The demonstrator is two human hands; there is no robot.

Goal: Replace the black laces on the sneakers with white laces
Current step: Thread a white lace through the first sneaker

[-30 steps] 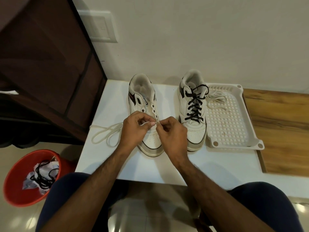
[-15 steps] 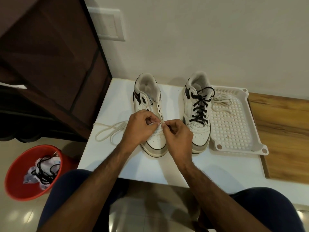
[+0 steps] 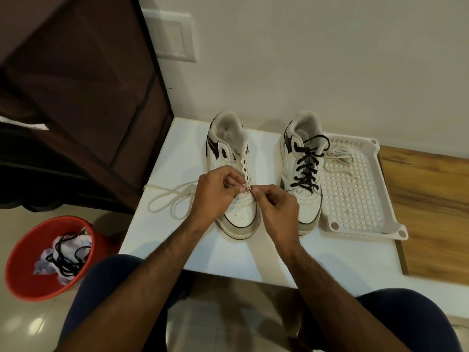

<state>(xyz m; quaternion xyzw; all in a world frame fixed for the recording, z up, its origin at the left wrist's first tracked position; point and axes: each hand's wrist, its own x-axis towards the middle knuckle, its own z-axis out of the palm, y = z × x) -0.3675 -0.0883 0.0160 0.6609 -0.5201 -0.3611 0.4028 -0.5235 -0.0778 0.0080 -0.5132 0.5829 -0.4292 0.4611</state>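
Two white sneakers stand on a white table (image 3: 330, 257). The left sneaker (image 3: 228, 148) has bare eyelets. My left hand (image 3: 215, 194) and my right hand (image 3: 278, 207) meet over its lowest eyelets, each pinching the white lace (image 3: 167, 199), whose loops trail off to the left on the table. The right sneaker (image 3: 302, 168) is threaded with a black lace (image 3: 305, 168). A second white lace (image 3: 338, 156) lies in the white tray (image 3: 365, 224) beside it.
A red bucket (image 3: 28, 255) on the floor at the left holds a black lace (image 3: 67, 260) and crumpled paper. A dark cabinet (image 3: 83, 97) stands left of the table. A wooden surface (image 3: 431, 204) runs to the right. My knees sit below the table's front edge.
Both hands stay at the left sneaker's lower eyelets, working the lace end with small finger movements. The view has shifted slightly; the shoes have not moved.
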